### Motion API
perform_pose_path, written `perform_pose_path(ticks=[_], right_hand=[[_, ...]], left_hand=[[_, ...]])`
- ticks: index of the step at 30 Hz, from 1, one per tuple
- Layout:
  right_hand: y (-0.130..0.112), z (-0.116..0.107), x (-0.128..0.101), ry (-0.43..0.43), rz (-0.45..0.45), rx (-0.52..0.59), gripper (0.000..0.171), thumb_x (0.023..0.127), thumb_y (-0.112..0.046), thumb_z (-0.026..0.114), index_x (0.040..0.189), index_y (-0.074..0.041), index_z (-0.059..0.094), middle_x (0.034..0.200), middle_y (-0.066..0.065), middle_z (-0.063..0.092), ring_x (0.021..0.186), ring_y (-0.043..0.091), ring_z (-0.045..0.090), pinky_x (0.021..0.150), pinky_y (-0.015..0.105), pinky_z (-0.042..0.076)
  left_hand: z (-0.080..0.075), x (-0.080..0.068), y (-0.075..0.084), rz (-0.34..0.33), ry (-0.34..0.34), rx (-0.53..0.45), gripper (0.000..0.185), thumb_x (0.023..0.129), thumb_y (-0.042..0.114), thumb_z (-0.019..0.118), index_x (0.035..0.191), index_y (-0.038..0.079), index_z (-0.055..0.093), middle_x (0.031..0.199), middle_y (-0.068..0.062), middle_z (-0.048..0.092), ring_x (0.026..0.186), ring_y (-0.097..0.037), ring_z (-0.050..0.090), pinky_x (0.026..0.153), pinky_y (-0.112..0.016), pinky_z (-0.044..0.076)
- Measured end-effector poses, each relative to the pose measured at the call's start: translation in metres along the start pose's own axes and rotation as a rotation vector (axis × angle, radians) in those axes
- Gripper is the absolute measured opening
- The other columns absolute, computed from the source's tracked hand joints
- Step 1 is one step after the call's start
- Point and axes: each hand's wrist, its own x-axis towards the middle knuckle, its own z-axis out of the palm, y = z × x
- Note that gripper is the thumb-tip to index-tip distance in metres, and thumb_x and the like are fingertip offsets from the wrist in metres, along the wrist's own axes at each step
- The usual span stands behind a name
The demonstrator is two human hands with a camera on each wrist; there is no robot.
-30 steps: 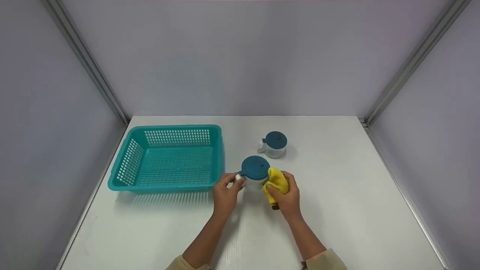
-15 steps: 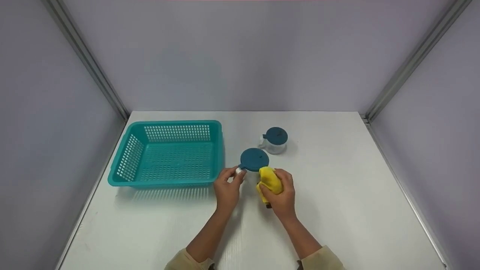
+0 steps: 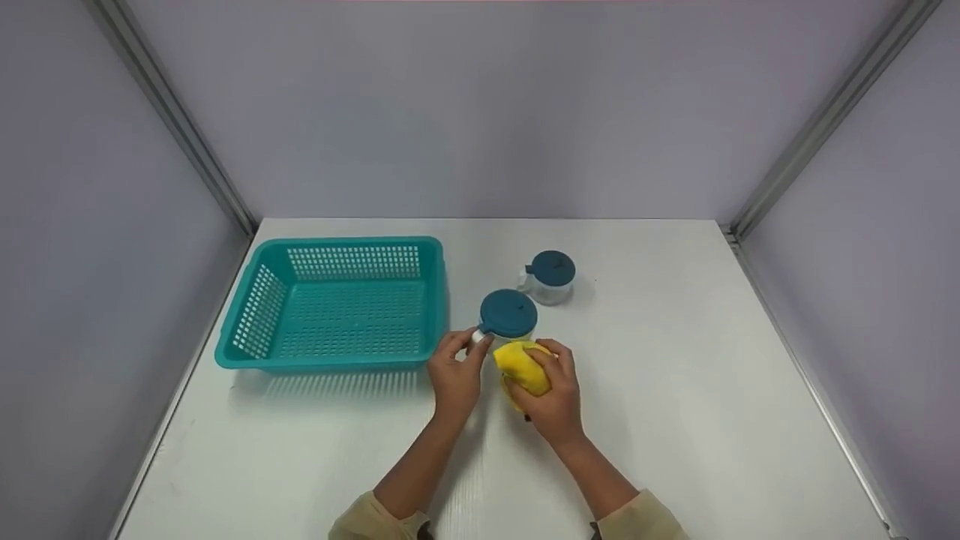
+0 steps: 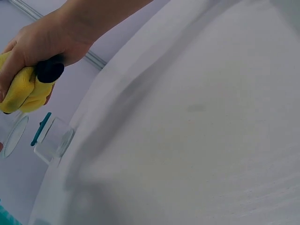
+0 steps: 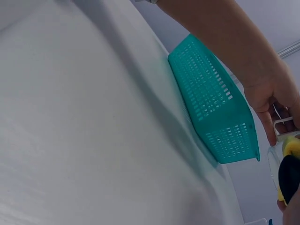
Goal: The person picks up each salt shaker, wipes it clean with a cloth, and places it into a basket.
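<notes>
In the head view my left hand pinches the handle of a clear jar with a round blue lid. The jar's glass side shows raised off the table in the left wrist view. My right hand grips a bunched yellow cloth with a dark end, held against the near side of that jar. The cloth covers much of the jar's front. Past the held jar, a second lidded jar stands upright on the table, its handle pointing left.
A teal perforated plastic basket sits on the white table, left of my hands, with nothing in it. Pale grey panels rise behind the table and along both sides.
My right hand has slid the yellow cloth leftward across the jar's near side. The left hand keeps its hold on the handle. The head view has tilted slightly, shifting everything up the picture.
</notes>
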Motion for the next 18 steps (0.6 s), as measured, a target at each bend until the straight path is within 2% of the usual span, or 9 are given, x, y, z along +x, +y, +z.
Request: perform_pose_path(ticks=[6,12,18], right_hand=[[0.0002,0.004,-0.0027,-0.004,-0.126,-0.091,0.047,0.073,-0.019,0.088,0.116,-0.018,0.067,0.128,0.008,0.053,0.109,0.02,0.056,0.098,0.031,0.053],[0.001,0.005,-0.0031,-0.03,-0.212,-0.204,0.045,0.074,-0.021,0.088,0.114,-0.017,0.068,0.128,0.01,0.053,0.109,0.021,0.058,0.1,0.032,0.053],[0.0073,0.0041,-0.0026,-0.065,-0.307,-0.312,0.044,0.073,-0.019,0.086,0.113,-0.016,0.068,0.126,0.013,0.054,0.106,0.023,0.058,0.096,0.039,0.055]], left_hand=[[-0.0002,0.0005,0.0028,0.024,0.003,-0.05,0.02,0.086,0.018,0.077,0.103,0.007,0.076,0.087,-0.005,0.061,0.081,-0.017,0.053,0.069,-0.022,0.049],[-0.0006,0.0015,0.0055,-0.022,0.005,-0.023,0.022,0.086,0.015,0.076,0.106,0.006,0.075,0.09,-0.007,0.063,0.084,-0.017,0.054,0.072,-0.021,0.049],[-0.0024,0.0024,0.0042,0.001,0.01,-0.027,0.02,0.086,0.014,0.077,0.105,0.005,0.075,0.09,-0.009,0.063,0.083,-0.019,0.055,0.07,-0.025,0.051]])
